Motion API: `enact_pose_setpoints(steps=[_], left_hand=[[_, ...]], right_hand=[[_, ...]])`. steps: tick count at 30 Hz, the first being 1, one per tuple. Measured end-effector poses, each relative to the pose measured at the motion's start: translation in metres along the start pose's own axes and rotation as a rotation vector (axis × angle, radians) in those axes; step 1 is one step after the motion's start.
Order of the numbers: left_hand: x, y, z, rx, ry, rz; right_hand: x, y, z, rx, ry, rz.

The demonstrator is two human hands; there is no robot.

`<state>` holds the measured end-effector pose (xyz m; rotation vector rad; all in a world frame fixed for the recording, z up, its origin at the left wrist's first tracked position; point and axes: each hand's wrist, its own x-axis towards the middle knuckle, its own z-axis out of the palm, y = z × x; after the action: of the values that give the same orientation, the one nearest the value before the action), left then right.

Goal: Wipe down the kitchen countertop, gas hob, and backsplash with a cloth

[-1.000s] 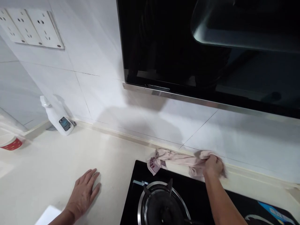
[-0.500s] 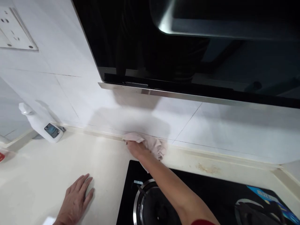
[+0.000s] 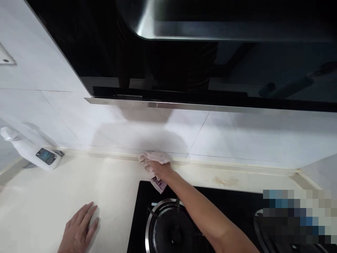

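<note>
My right hand (image 3: pixel 161 170) grips a pale pink cloth (image 3: pixel 155 157) and presses it on the counter strip behind the stove, against the foot of the tiled wall. One corner of the cloth, with a dark purple print, hangs over the edge of the black gas stove (image 3: pixel 223 200). My right forearm crosses above the stove, beside its left burner (image 3: pixel 172 232). Resting flat on the pale counter (image 3: pixel 110 196), to the left of the stove, is my left hand (image 3: pixel 79 228), fingers stretched out and holding nothing.
A white bottle (image 3: pixel 31 151) with a dark label stands at the back left by the wall. Overhead, a black range hood (image 3: pixel 184 70) with a metal lower edge juts out. A brownish stain (image 3: pixel 225 181) marks the strip behind the stove.
My right hand has drawn the cloth slightly together, and its printed corner now shows over the stove. The view has shifted right. My left hand still lies on the counter.
</note>
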<state>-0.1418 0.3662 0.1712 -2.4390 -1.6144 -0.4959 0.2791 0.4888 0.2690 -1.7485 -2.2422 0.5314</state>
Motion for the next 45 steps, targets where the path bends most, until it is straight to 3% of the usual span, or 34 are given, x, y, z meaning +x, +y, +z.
enact_pose_setpoints(steps=[5,9,12,14,16,20,24,26,30,33,38,40,45], left_hand=[[0.001,-0.002,0.000,-0.019,-0.058,-0.047],[0.004,-0.002,-0.001,-0.028,-0.083,-0.060],[0.006,-0.002,-0.002,-0.027,-0.108,-0.084],[0.006,-0.002,-0.002,-0.029,-0.121,-0.091],[0.006,-0.003,-0.001,-0.030,-0.124,-0.091],[0.004,-0.005,0.001,-0.031,-0.119,-0.093],[0.004,-0.007,0.003,-0.025,-0.106,-0.086],[0.004,-0.007,0.002,-0.022,-0.098,-0.075],[0.005,-0.006,0.000,-0.018,-0.087,-0.068],[0.005,-0.006,-0.001,-0.022,-0.084,-0.060],[0.006,-0.006,-0.001,-0.026,-0.090,-0.082],[0.006,-0.006,0.000,-0.032,-0.099,-0.081],[0.007,-0.011,0.004,-0.052,-0.102,-0.074]], right_hand=[[-0.079,0.103,-0.030,0.028,0.088,0.417],[-0.129,0.174,-0.051,0.061,0.383,0.698],[-0.153,0.200,-0.065,0.071,0.555,0.766],[-0.160,0.198,-0.074,0.075,0.640,0.719],[-0.158,0.184,-0.087,0.121,0.753,0.569],[-0.135,0.140,-0.129,0.324,1.040,0.259],[-0.110,0.120,-0.158,0.413,1.182,0.053],[-0.103,0.122,-0.146,0.397,1.140,0.064],[-0.098,0.138,-0.082,0.339,0.825,0.208],[-0.104,0.154,-0.046,0.306,0.775,0.255],[-0.130,0.185,-0.040,0.183,0.874,0.476],[-0.137,0.190,-0.037,0.090,0.834,0.552],[-0.139,0.173,-0.021,0.028,0.617,0.405]])
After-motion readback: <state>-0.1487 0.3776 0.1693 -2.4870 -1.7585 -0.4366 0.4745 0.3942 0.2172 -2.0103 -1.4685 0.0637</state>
